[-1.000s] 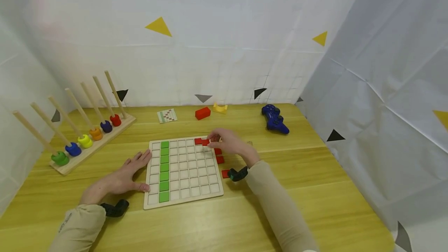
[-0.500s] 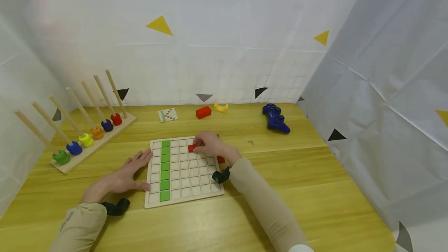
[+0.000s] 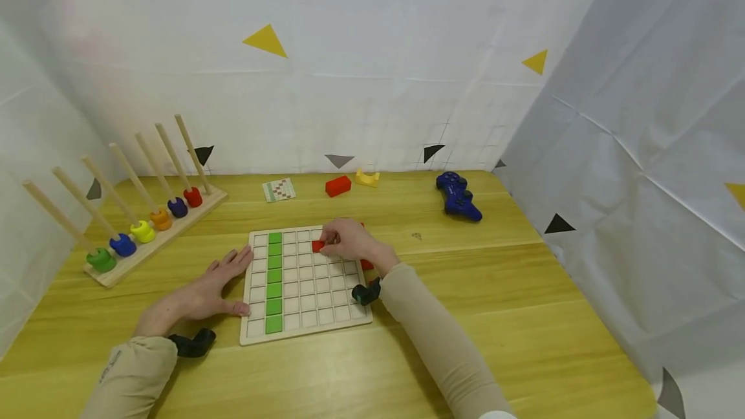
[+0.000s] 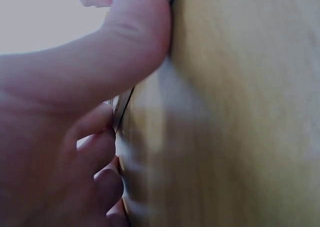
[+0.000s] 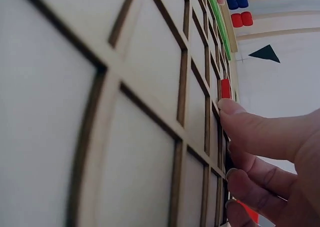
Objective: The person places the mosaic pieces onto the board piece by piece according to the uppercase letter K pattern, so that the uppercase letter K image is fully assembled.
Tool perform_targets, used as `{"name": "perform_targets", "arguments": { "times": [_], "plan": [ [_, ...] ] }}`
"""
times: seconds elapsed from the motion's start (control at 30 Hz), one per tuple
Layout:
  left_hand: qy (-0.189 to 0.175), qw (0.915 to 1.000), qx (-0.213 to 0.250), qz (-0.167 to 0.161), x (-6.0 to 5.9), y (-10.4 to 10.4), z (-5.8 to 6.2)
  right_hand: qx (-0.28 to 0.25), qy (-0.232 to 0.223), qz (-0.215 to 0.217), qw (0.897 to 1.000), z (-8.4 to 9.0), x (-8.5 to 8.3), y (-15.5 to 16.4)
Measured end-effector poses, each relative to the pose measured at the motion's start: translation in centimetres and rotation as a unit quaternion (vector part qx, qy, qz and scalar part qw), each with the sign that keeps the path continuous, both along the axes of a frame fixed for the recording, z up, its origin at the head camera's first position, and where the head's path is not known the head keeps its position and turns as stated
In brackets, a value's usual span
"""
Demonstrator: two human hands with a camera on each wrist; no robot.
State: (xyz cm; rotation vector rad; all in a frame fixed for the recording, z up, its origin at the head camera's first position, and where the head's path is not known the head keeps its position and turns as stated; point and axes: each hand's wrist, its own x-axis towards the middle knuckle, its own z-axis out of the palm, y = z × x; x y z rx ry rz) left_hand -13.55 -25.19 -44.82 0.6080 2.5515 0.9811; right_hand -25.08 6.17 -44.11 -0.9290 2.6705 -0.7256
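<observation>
A wooden grid board (image 3: 308, 322) lies on the table, with a column of green tiles (image 3: 274, 275) filling its second column from the left. My right hand (image 3: 349, 240) is over the board's upper right part and pinches a red square tile (image 3: 317, 246) at a cell in the second row from the top. In the right wrist view the thumb touches this red tile (image 5: 225, 88); the hand hides part of it. My left hand (image 3: 204, 293) rests with spread fingers at the board's left edge, thumb and fingertips touching the rim.
More red tiles (image 3: 367, 264) lie along the board's right side, partly hidden by the right arm. Behind stand a pattern card (image 3: 279, 190), a red block (image 3: 338, 186), a yellow arch piece (image 3: 367, 178) and a blue game controller (image 3: 458, 196). A peg stand (image 3: 157, 238) with coloured rings is at left.
My right hand has moved left over the board with the red tile, from near its upper right corner, and has stayed almost still since half a second ago. My left hand keeps its place.
</observation>
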Motion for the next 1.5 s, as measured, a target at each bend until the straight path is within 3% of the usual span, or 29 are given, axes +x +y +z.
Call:
{"name": "perform_targets", "arguments": {
  "times": [0.6,1.07,1.3,1.5],
  "plan": [
    [0.0,1.0,0.001,-0.001,-0.1,-0.2,-0.1,-0.033,-0.011,-0.036,0.999,-0.3,0.3,-0.1],
    [-0.005,1.0,-0.003,0.002,0.0,-0.1,-0.1,-0.031,-0.014,-0.035,0.999,-0.5,0.3,0.0],
    [-0.001,1.0,-0.008,0.001,0.1,-0.1,-0.3,-0.105,-0.052,-0.061,0.991,0.1,0.2,1.7],
    [0.005,1.0,0.007,-0.001,0.0,-0.4,-0.3,-0.164,-0.018,-0.095,0.982,0.8,-0.6,4.5]
  ]
}}
